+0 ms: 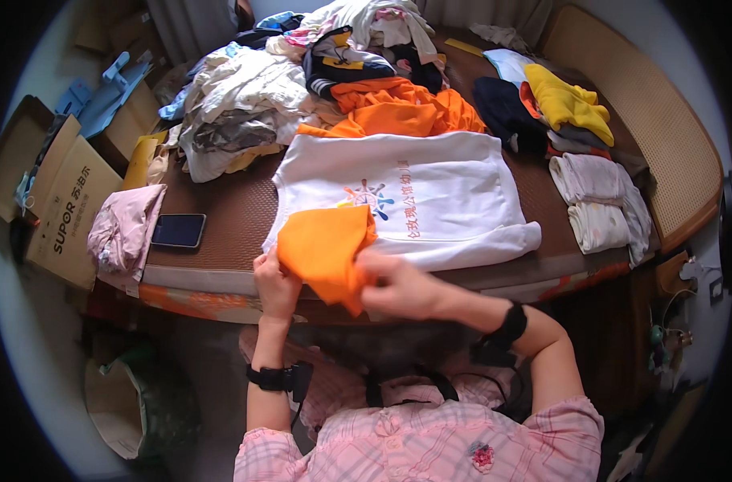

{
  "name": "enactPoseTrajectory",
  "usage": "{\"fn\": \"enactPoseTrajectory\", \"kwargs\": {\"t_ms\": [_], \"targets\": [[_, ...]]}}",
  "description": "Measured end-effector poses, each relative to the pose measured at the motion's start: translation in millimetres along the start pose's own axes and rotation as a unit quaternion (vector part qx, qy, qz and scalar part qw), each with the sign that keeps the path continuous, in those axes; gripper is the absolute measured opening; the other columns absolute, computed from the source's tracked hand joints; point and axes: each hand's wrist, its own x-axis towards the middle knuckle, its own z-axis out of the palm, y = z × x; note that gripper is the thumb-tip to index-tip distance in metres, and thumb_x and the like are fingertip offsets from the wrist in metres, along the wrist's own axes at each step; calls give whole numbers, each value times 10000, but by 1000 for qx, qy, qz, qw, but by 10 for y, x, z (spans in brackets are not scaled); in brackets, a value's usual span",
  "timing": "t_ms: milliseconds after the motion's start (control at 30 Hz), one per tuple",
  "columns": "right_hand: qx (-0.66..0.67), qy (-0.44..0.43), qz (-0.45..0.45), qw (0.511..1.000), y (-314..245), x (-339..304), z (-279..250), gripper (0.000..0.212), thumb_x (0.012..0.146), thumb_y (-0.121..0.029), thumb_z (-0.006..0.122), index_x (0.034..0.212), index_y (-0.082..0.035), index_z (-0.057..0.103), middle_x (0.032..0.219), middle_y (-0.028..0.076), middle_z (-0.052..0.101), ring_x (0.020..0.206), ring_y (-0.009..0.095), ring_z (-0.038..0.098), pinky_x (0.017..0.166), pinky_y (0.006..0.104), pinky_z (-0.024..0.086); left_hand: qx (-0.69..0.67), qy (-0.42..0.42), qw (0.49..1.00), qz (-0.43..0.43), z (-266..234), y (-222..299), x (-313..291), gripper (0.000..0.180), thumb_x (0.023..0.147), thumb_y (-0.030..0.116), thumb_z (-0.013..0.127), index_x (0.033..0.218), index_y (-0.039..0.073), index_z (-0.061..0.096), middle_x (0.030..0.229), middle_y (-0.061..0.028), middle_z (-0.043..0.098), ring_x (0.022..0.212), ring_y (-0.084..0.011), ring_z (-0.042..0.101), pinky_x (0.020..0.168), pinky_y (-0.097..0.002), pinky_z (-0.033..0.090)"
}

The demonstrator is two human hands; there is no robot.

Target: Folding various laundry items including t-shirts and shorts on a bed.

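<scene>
Seen from the head camera: a person's left hand [274,283] and right hand [398,285] both pinch a folded orange cloth [324,249] at the near edge of a brown mat-covered bed [229,210] — fingers closed on the fabric from either side. The cloth lies over the lower hem of a white shirt [438,197] spread flat on the mat. A dark phone [178,230] rests to the left, beside a crumpled pink garment [125,229]. Behind — a heap of unsorted clothes [245,104], loose orange garments [398,112] and, at right, folded stacks [599,201].
</scene>
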Motion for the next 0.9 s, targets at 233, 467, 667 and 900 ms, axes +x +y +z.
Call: {"fn": "enactPoseTrajectory", "kwargs": {"t_ms": [233,467,667,900], "targets": [[398,305,-7,865,-444,-241,-1812,283,907,-188,559,1115,4,550,1013,100,642,935,180,652,869,305,532,-7,39,999,-11,-126,-48,-149,92,861,112,637,926,50,619,728,-113,630,742,-310,598,814,-394,431],[99,398,323,853,426,-1150,-1586,401,920,-232,593,1282,-95,487,1054,60,615,913,146,623,650,319,556,45,48,996,66,-129,116,-101,184,774,-13,629,939,60,591,908,-110,613,887,-286,575,842,-418,413],[-35,404,160,900,525,-1171,-1477,353,839,-56,652,1186,-96,600,735,11,602,620,60,545,535,236,452,56,-28,994,94,-228,205,-6,91,733,-3,639,808,44,616,904,-94,615,985,-266,545,883,-430,383],[-482,342,118,798,199,-905,-966,196,824,-129,661,1006,-63,686,1108,143,595,1053,313,547,961,417,405,167,-217,954,123,-318,981,320,420,693,19,574,1109,6,627,1344,-175,511,1336,-376,385,1142,-523,211]]}}
